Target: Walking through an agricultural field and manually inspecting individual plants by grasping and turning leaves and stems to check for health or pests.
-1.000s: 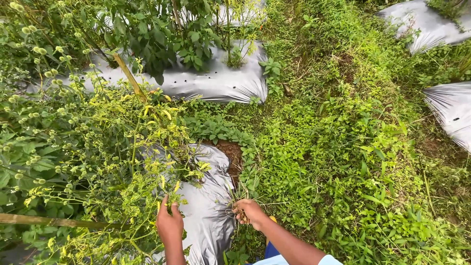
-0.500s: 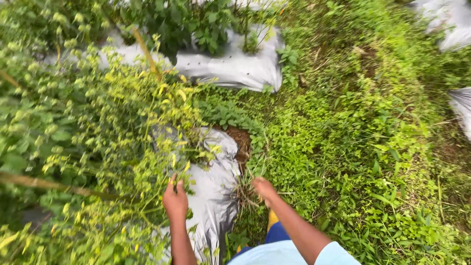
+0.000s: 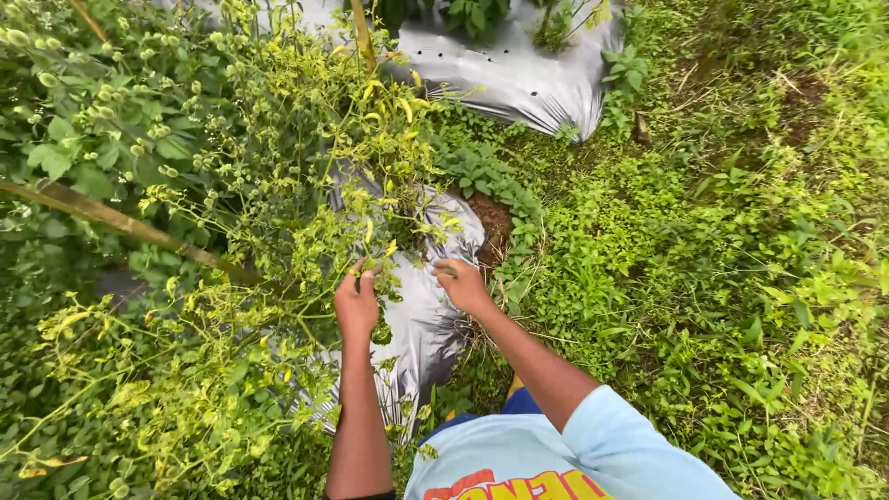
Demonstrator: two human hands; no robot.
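My left hand (image 3: pixel 356 304) reaches up into a leafy yellow-green plant (image 3: pixel 278 213) and its fingers close around thin stems at the plant's edge. My right hand (image 3: pixel 461 285) hovers just to the right, over the silver plastic mulch sheet (image 3: pixel 421 324), fingers curled with the tips bent down toward the sheet; what they pinch is too small to tell. A patch of bare brown soil (image 3: pixel 491 227) shows at a gap in the sheet just beyond my right hand. My light blue shirt sleeve fills the bottom of the view.
A bamboo stake (image 3: pixel 120 222) slants through the plants on the left. Another silver mulch-covered bed (image 3: pixel 519 74) lies ahead at the top. Low green weeds and grass (image 3: pixel 704 259) cover the ground to the right.
Both hands have moved up and forward from the sheet's lower edge. My left hand has gone into the plant's stems, and my right hand has come in closer to the left one.
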